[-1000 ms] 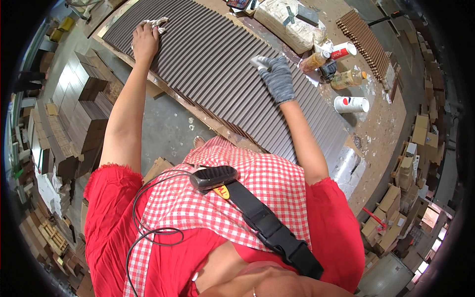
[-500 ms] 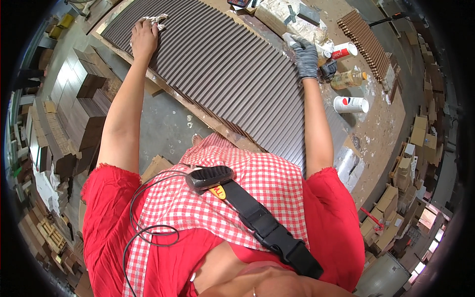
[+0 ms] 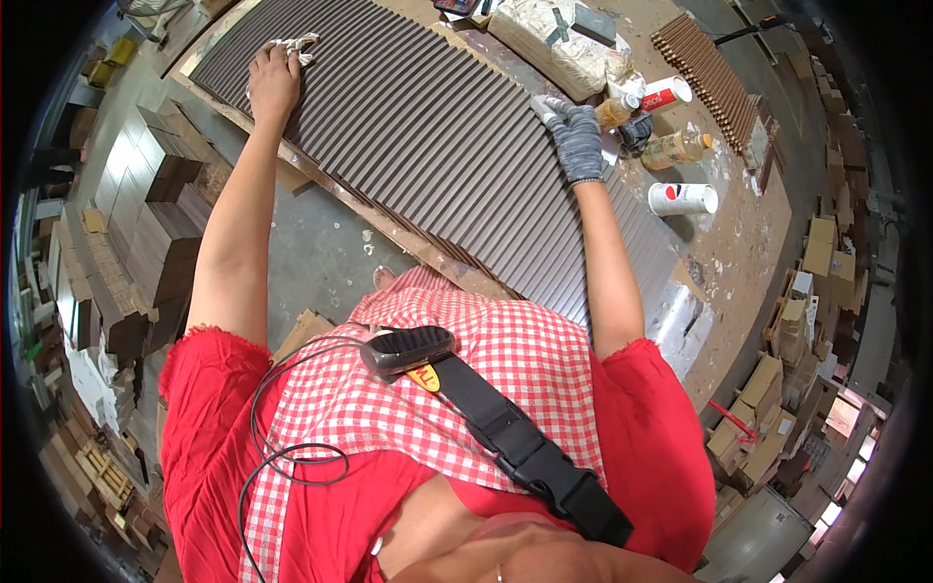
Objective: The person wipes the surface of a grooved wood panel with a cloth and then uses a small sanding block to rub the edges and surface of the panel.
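Observation:
A long dark grey-brown ribbed panel (image 3: 418, 146) lies slantwise across the worktable (image 3: 743, 248). At its far left part, my bare left hand (image 3: 274, 85) is closed on a crumpled white rag (image 3: 297, 46), which touches the ribs. My right hand (image 3: 575, 142) wears a grey glove with whitish fingertips. It rests at the panel's far right edge, fingers stretched out and nothing visible in them. Just right of the glove are a small bottle (image 3: 614, 112) of yellowish liquid and a dark crumpled thing (image 3: 637, 130).
Beyond the panel stands a white-wrapped block (image 3: 554, 49) with a grey brick-like piece (image 3: 594, 25) on it. A red cup (image 3: 667, 94), a yellowish bottle (image 3: 674, 150) and a white cup (image 3: 683, 199) lie rightward. A brown ribbed piece (image 3: 708, 78) is farther off. Stacked boards (image 3: 146, 155) stand left.
My right hand has moved left, from beside the white-wrapped block onto the panel's edge. My left hand and the rag remain on nearly the same ribs; the whole view has shifted slightly.

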`<state>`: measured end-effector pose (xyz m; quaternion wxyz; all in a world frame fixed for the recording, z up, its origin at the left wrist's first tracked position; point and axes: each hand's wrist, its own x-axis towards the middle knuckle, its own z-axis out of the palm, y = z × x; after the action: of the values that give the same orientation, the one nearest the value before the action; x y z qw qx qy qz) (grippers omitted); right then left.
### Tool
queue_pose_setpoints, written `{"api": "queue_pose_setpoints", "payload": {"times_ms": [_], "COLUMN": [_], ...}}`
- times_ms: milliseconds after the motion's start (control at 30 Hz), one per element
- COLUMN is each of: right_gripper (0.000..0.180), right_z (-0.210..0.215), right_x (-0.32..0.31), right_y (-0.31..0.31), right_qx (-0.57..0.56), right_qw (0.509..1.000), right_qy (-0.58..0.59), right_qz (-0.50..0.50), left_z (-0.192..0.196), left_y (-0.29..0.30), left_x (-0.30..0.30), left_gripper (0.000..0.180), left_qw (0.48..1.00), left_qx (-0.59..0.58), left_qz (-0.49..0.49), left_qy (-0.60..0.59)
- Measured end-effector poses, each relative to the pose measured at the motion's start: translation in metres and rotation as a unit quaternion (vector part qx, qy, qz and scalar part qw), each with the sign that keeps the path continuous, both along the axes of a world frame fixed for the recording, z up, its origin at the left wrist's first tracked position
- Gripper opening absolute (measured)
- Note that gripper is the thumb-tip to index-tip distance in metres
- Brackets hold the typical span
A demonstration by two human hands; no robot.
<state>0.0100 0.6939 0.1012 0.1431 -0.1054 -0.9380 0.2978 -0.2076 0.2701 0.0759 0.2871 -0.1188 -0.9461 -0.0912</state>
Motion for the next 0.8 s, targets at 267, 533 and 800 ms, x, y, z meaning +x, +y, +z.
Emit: {"api": "queue_pose_setpoints", "payload": {"times_ms": [267, 533, 800], "right_gripper": [0.025, 0.029, 0.032], "right_z": [0.017, 0.03, 0.041], "right_x": [0.03, 0.045, 0.075], "right_y": [-0.029, -0.059, -0.091], "right_qx": [-0.141, -0.135, -0.077], "right_qw": [0.989, 0.99, 0.994], "right_qy": [0.039, -0.032, -0.068], "right_qz": [0.033, -0.017, 0.047], "left_z": [0.002, -0.001, -0.004], "left_y": [-0.002, -0.001, -0.008], "left_x": [0.001, 0.0, -0.003], "left_gripper": [0.037, 0.038, 0.038], "left_qw": [1.0, 1.0, 1.0], "left_qx": [0.012, 0.017, 0.015], "left_qz": [-0.012, 0.001, -0.003], "left_qy": [0.014, -0.005, 0.002]}}
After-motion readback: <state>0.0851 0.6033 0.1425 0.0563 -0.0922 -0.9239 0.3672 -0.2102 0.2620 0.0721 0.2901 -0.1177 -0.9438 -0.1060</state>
